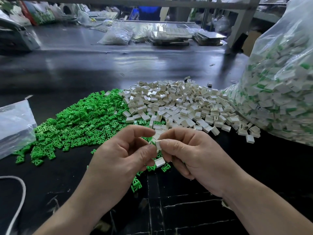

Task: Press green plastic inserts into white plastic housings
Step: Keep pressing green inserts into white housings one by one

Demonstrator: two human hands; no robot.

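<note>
Left hand point(118, 155), right hand point(191, 155) pinch housing point(158, 144) (insert hidden).

Two hands at 6 o'clock: left hand point(116, 155), right hand point(189, 153). Two single white housings between them: pinched housing point(158, 144) at both sets of fingertips, lower housing point(160, 162) just beneath. One green insert heap point(81, 122) at 9 o'clock, one white housing heap point(183, 102) at 12, pieces in each beyond counting. Two clear bags: big bag point(279, 92) at 3, small bag point(15, 126) at 9. One white cord point(24, 190) at 8.
</note>
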